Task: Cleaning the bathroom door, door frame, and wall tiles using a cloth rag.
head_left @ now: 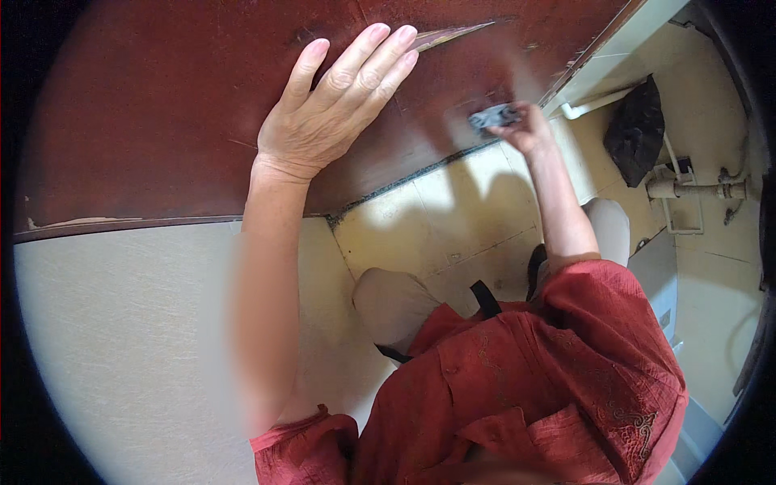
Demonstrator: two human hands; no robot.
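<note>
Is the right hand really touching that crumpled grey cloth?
Touching. The head view shows the right hand gripping the crumpled grey cloth, which sticks out past its fingers.

Left of the right hand and the cloth in its grip, the left hand lies against the panel, which also spans the area beyond the grip. To the grip's right come a pipe and, farther right, a bag. Nearer the body lie the floor, the left knee to the grip's left and the right knee to its right.
</note>
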